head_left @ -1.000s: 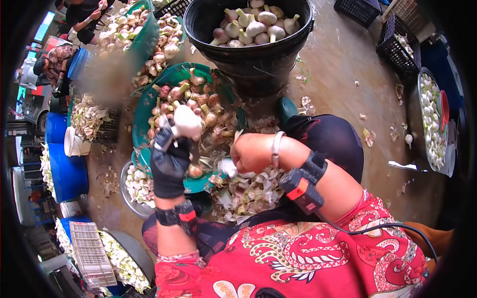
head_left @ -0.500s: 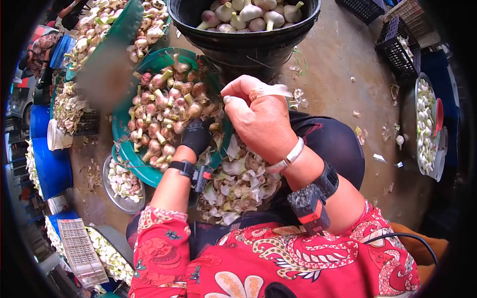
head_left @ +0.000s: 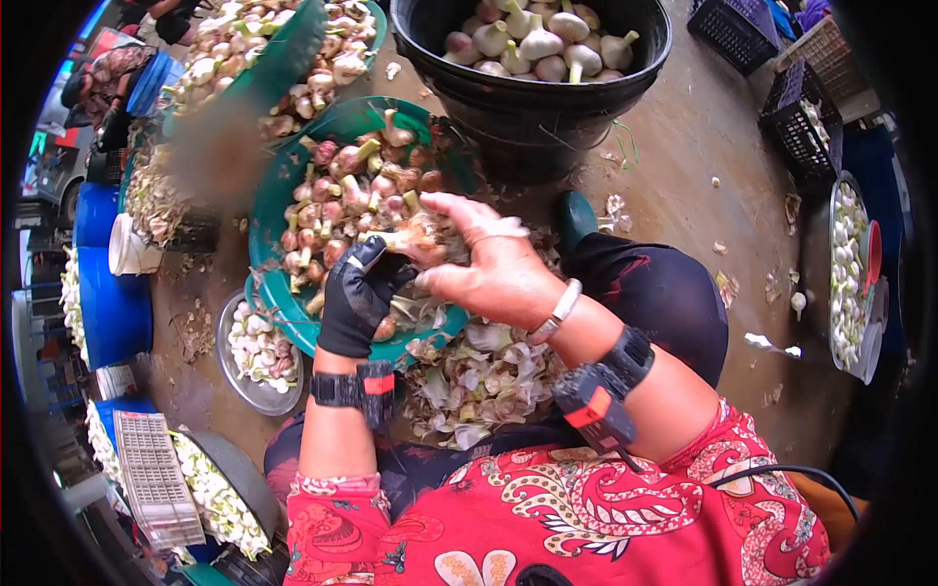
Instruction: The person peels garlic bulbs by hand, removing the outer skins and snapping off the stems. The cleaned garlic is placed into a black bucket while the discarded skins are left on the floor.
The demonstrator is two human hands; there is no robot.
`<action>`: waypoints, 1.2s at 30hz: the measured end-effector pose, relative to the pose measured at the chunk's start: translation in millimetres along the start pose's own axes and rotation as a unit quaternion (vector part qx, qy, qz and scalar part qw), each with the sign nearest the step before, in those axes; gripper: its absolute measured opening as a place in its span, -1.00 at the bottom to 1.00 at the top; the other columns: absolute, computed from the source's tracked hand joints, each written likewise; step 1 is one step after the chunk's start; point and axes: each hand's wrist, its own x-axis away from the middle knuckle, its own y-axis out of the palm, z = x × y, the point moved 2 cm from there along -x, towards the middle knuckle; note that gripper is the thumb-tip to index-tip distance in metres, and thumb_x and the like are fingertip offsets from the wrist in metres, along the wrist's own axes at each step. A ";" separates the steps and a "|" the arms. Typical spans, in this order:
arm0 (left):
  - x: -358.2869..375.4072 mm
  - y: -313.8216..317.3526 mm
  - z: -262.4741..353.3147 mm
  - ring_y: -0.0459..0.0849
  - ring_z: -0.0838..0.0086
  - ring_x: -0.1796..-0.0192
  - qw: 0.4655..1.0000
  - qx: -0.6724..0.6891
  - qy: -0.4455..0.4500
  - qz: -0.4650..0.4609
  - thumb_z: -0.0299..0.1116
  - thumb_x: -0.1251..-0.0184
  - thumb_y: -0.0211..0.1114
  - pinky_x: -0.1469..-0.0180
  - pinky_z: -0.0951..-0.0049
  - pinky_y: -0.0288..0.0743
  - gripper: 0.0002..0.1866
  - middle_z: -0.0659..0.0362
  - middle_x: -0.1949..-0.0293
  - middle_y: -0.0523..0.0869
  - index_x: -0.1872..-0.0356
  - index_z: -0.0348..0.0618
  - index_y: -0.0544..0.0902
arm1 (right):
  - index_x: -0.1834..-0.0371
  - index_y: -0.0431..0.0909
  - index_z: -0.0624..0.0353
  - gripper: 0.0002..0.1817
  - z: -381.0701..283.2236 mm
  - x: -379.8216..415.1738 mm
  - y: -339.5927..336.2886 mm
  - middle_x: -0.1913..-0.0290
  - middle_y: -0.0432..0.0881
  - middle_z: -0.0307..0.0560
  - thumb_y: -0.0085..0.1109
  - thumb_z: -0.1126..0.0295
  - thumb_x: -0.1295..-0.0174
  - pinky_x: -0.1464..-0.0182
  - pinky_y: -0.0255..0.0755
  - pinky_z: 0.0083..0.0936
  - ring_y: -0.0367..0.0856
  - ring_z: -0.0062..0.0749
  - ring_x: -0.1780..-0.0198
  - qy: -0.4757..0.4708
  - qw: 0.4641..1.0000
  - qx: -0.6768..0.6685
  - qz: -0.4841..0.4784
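Note:
My left hand [head_left: 354, 298], in a black glove, pinches a garlic bulb [head_left: 418, 239] by its stem end, raised over the green tub [head_left: 262, 230]. Close at the bulb's other side is my bare right hand [head_left: 493, 264], its thumb and fingers spread apart around the bulb. Loose dry skin shows along the back of the right fingers. Many unpeeled garlic bulbs [head_left: 337, 200] fill the tub below. A heap of papery garlic skins [head_left: 479, 381] lies between the tub and my lap.
A black bucket [head_left: 518, 107] of cleaned bulbs stands ahead. To the left sits a metal bowl [head_left: 230, 366] of white garlic. Black crates [head_left: 796, 117] and a long basin [head_left: 819, 244] of garlic line the right. Scraps of skin [head_left: 728, 288] litter the wet floor.
My left hand has come up out of the tub with a garlic bulb. My right hand has opened from a pinch on a strip of skin and moved down beside the bulb.

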 end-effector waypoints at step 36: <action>85.8 63.6 26.5 0.62 0.62 0.33 0.977 -0.157 0.144 -0.008 -0.54 -0.38 0.08 0.29 0.61 0.49 -0.83 0.23 0.33 0.66 0.11 -0.29 0.59 | 0.12 0.48 0.17 -0.57 -4.9 8.9 44.1 0.34 0.59 -0.15 0.29 0.06 -0.18 0.28 0.47 -0.51 0.54 -0.55 0.33 -0.008 0.964 -0.265 0.018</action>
